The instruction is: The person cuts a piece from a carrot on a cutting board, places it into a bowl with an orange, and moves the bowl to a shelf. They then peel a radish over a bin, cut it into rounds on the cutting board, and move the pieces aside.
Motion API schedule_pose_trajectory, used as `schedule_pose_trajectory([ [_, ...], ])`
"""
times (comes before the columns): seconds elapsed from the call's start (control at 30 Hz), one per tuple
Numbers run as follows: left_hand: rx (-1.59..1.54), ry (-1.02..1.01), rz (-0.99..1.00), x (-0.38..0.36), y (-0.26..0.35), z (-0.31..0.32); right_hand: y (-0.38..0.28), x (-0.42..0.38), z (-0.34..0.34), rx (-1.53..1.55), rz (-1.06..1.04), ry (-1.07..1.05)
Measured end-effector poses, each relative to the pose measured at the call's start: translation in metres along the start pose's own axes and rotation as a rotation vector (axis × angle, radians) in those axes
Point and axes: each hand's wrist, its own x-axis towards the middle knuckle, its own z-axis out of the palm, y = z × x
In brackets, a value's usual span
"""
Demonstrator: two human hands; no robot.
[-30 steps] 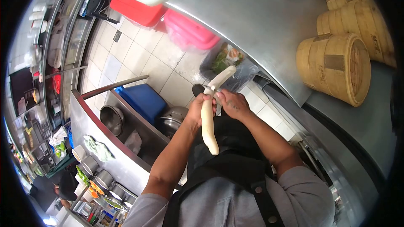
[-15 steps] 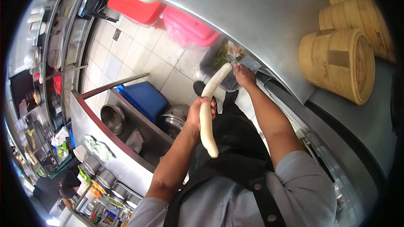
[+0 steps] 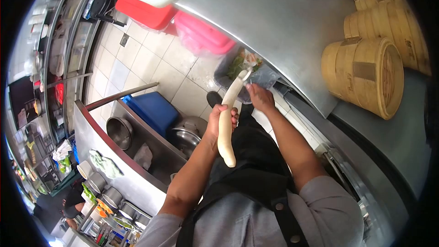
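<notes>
A long, pale, slightly bent daikon radish [image 3: 225, 130] lies slanted across the front of the black apron. My left hand [image 3: 220, 118] is wrapped round its middle. At its far end is a small, light-coloured peeler [image 3: 247, 74], held by my right hand [image 3: 261, 97] with closed fingers; its blade is too small to make out. Beneath that end stands a grey bin [image 3: 222, 74] lined with clear plastic, holding green and orange vegetable scraps [image 3: 238, 65].
Bamboo steamers [image 3: 363, 75] stand on the steel counter [image 3: 279, 27] to the right. A pink-lidded tub [image 3: 201, 32] and a red-lidded tub [image 3: 146, 11] are on the floor ahead. Left are a blue container [image 3: 153, 114], metal bowls [image 3: 120, 132] and another person [image 3: 71, 206] farther off.
My right hand and the peeler have come slightly nearer to me and turned at the daikon's far end. The left hand keeps its hold. The whole view has shifted slightly.
</notes>
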Motion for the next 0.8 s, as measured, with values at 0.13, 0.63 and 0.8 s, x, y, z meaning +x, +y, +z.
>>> schedule_pose_trajectory([
  [0.13, 0.173, 0.202, 0.073, -0.016, -0.009, -0.004, 0.032, 0.046, 0.009, -0.077, 0.13, -0.094],
  [0.63, 0.44, 0.049, 0.002, -0.033, 0.026, -0.032, 0.01, 0.045, 0.015, 1.23, 0.408, -0.157],
  [0.8, 0.549, 0.269, -0.118, -0.023, 0.057, -0.005, -0.03, 0.021, -0.005, 1.223, 0.2, -0.151],
])
